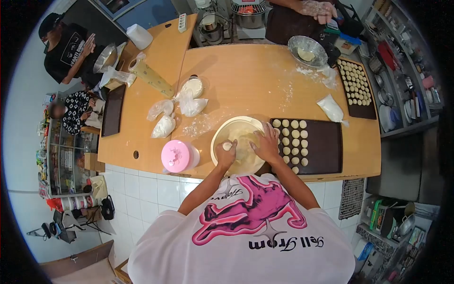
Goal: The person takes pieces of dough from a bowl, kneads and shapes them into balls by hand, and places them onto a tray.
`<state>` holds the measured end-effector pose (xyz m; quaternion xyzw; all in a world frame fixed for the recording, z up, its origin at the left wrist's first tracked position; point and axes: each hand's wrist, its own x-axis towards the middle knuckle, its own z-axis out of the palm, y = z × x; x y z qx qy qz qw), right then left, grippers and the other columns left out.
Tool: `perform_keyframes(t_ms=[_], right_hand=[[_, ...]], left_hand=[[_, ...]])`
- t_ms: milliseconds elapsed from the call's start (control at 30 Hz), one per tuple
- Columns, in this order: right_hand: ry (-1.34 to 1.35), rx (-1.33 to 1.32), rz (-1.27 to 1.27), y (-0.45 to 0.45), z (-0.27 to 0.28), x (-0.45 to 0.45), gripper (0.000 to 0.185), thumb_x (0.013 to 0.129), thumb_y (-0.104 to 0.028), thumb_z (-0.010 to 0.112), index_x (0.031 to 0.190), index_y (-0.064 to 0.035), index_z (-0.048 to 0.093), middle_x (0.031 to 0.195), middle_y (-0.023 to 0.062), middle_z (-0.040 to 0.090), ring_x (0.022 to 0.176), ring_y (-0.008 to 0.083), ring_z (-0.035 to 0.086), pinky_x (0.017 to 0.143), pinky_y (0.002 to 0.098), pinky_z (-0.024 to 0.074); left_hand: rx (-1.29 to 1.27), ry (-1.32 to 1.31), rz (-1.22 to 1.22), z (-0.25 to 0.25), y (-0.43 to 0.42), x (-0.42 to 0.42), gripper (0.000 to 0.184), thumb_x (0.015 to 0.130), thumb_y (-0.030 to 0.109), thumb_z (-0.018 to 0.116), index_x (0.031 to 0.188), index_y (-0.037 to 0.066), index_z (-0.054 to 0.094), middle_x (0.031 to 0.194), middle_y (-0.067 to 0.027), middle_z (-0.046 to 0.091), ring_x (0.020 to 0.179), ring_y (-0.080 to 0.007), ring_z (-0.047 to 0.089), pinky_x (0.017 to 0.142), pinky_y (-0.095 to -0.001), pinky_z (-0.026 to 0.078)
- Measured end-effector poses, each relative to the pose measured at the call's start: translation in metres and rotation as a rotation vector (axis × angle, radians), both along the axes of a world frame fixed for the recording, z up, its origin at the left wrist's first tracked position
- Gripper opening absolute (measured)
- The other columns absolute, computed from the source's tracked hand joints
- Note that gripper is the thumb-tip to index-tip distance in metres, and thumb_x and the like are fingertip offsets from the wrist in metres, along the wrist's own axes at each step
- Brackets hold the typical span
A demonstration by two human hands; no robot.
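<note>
A wide cream-coloured bowl (215, 142) stands at the table's front edge, with pale flour or dough inside. My left hand (225, 157) is in its left side, fingers closed around a small dough ball (227, 146). My right hand (267, 144) reaches over the bowl's right side with fingers spread. Its fingertips lie by the left edge of a dark baking tray (326, 146), and what is beneath the palm is hidden. Several round dough balls (295, 142) sit in rows on the tray's left part.
Left of the bowl stands a pink-lidded container (176, 156). Flour bags (193, 106), a plastic-wrap roll (151, 78) and another bag (330, 108) lie on the table. A second filled tray (357, 90) is at right. A co-worker's hands (319, 10) hover near a metal bowl (307, 49).
</note>
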<state>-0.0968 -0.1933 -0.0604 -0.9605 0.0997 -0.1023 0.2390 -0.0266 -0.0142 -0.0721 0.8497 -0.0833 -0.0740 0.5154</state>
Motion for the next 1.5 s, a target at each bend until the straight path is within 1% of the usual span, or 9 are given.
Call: perform_keyframes(t_ms=[67,300,467,567,667,867,1267,1367,1500], right_hand=[[-0.017,-0.011,-0.003,0.0,-0.002,0.0,0.045,0.076,-0.033,0.069,0.113,-0.0063,0.064,0.142,0.0211,0.034,0.135,0.038,0.026,0.108,0.0541,0.0179],[-0.062,-0.018,-0.016,0.002,-0.003,0.001,0.044,0.075,-0.032,0.071,0.109,-0.0061,0.065,0.141,0.0204,0.035,0.133,0.0382,0.027,0.107,0.0536,0.0192],[-0.046,-0.043,-0.013,0.002,-0.007,0.001,0.045,0.075,-0.032,0.071,0.111,-0.0058,0.064,0.141,0.0214,0.035,0.134,0.0386,0.027,0.107,0.054,0.0188],[-0.041,-0.043,-0.009,0.002,-0.003,0.001,0.045,0.075,-0.032,0.071,0.111,-0.0057,0.064,0.141,0.0219,0.035,0.134,0.0389,0.027,0.107,0.0542,0.0188],[-0.038,-0.044,-0.012,0.003,-0.003,0.001,0.045,0.075,-0.033,0.071,0.11,-0.0056,0.064,0.141,0.0221,0.035,0.134,0.039,0.027,0.107,0.0542,0.0189],[0.001,-0.06,-0.004,0.003,-0.002,0.001,0.046,0.077,-0.034,0.068,0.113,-0.0054,0.062,0.143,0.0216,0.032,0.135,0.0391,0.026,0.108,0.0555,0.0175],[-0.028,-0.038,-0.001,0.008,-0.006,0.002,0.045,0.075,-0.033,0.07,0.111,-0.0062,0.063,0.143,0.0232,0.033,0.135,0.04,0.026,0.108,0.0545,0.0179],[-0.012,-0.036,-0.002,0.008,-0.002,0.002,0.046,0.076,-0.034,0.07,0.113,-0.0068,0.063,0.143,0.0232,0.033,0.135,0.0397,0.026,0.108,0.0545,0.018],[-0.037,-0.03,-0.006,0.007,-0.001,0.002,0.049,0.077,-0.034,0.069,0.117,-0.0077,0.06,0.142,0.0229,0.034,0.134,0.0396,0.026,0.108,0.0542,0.0184]], left_hand=[[-0.025,0.106,-0.006,0.003,0.0,0.002,0.034,0.085,0.023,0.067,0.062,0.0,0.059,0.057,-0.0123,0.057,0.051,-0.019,0.053,0.052,-0.0341,0.042],[-0.214,-0.324,-0.188,0.036,-0.016,-0.004,0.027,0.092,0.021,0.06,0.078,-0.002,0.065,0.086,-0.0119,0.065,0.075,-0.018,0.062,0.074,-0.0354,0.047],[-0.2,-0.055,-0.263,0.009,-0.005,0.001,0.032,0.094,0.026,0.057,0.076,0.001,0.068,0.066,-0.007,0.062,0.064,-0.0148,0.06,0.071,-0.0327,0.047],[-0.229,0.153,-0.222,0.005,-0.004,0.002,0.037,0.096,0.027,0.056,0.073,0.0,0.066,0.065,-0.0037,0.059,0.078,-0.0146,0.062,0.074,-0.0294,0.048],[-0.182,0.209,-0.103,0.035,-0.008,-0.004,0.04,0.091,0.029,0.062,0.063,0.001,0.061,0.056,-0.0013,0.055,0.051,-0.0079,0.048,0.049,-0.0255,0.038],[-0.313,0.111,-0.223,0.021,-0.005,-0.001,0.04,0.083,0.028,0.072,0.058,0.002,0.057,0.052,-0.0011,0.052,0.047,-0.0079,0.043,0.047,-0.0275,0.036],[-0.163,0.04,0.087,0.0,-0.004,-0.004,0.034,0.082,0.021,0.069,0.057,0.001,0.058,0.05,-0.0094,0.055,0.047,-0.018,0.052,0.052,-0.0353,0.042],[-0.07,0.134,-0.081,0.027,-0.002,0.001,0.026,0.083,0.023,0.069,0.072,0.0,0.062,0.06,-0.0109,0.06,0.056,-0.0212,0.058,0.056,-0.0375,0.043],[-0.105,-0.102,-0.369,0.008,0.004,0.008,0.024,0.085,0.023,0.066,0.094,0.002,0.058,0.073,-0.0124,0.063,0.069,-0.0244,0.062,0.067,-0.0374,0.046]])
